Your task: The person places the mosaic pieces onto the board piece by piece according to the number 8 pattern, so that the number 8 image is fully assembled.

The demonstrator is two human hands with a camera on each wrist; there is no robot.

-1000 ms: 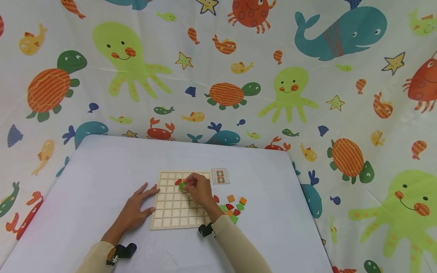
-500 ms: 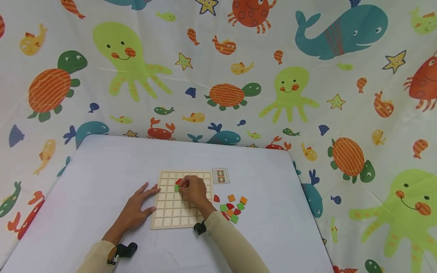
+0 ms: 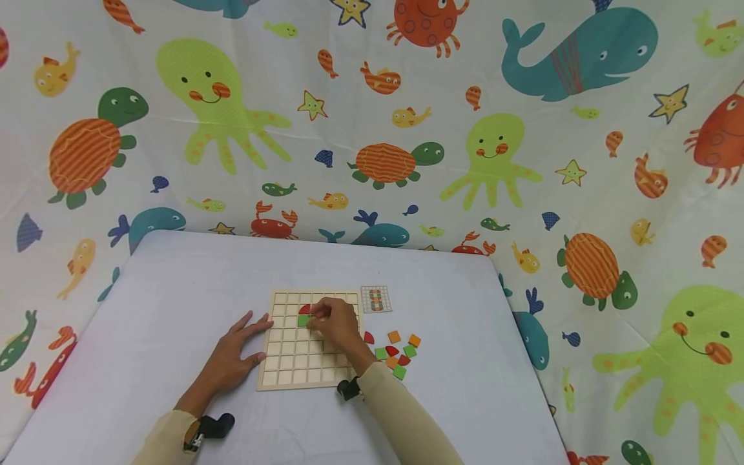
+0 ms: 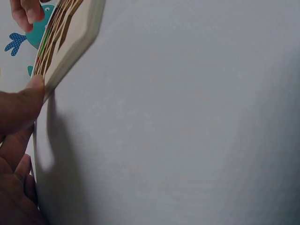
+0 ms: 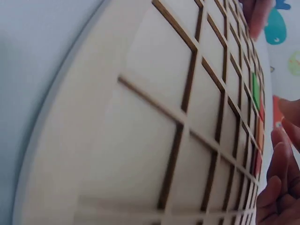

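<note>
A wooden grid board (image 3: 290, 361) lies on the table, with a red rounded tile (image 3: 305, 309) and a green square tile (image 3: 304, 320) in neighbouring cells. In the right wrist view, an orange tile (image 5: 260, 133) also sits in the grid. My right hand (image 3: 339, 325) hovers over the board just right of the green tile, fingers bent loosely. No tile shows between its fingers (image 5: 280, 152) in the right wrist view. With fingers spread, my left hand (image 3: 228, 361) touches the board's left edge; its thumb (image 4: 35, 84) rests against the rim in the left wrist view.
Several loose tiles (image 3: 394, 337) in red, green and orange are scattered right of the board, partly behind the right forearm. A pattern card (image 3: 376, 299) lies beside the board's upper right corner. A sea-animal curtain hangs behind the white table (image 3: 476, 323).
My right hand, which pinched the green tile, has set it in the cell below the red tile and let go. It has drawn slightly right. The left hand has stayed put.
</note>
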